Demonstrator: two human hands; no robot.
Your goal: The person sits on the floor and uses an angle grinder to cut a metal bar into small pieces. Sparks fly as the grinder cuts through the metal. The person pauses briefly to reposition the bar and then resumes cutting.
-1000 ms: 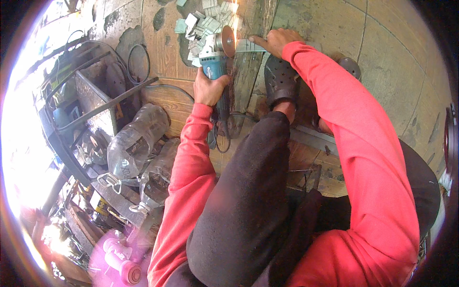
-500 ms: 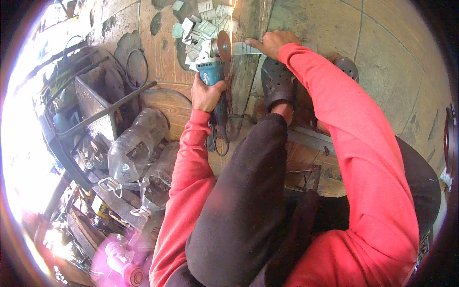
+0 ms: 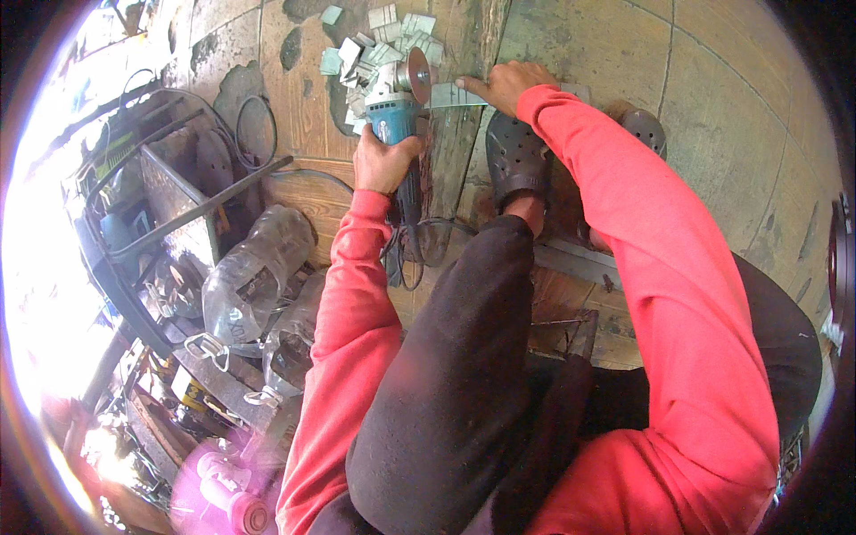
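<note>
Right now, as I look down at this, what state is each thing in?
Left hand: closed around the angle grinder.
Right hand: curled over the metal strip.
Cutting disc: upright, no sparks visible; spinning or not, cannot tell.
Small plates: loose heap.
Large clear bottle: lying on its side.
Pink fan: blurred, apparently turning.

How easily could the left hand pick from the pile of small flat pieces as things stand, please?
Probably not easily: the left hand grips the angle grinder, which lies between it and the pile of small flat pieces; it would likely have to let go first.
</note>
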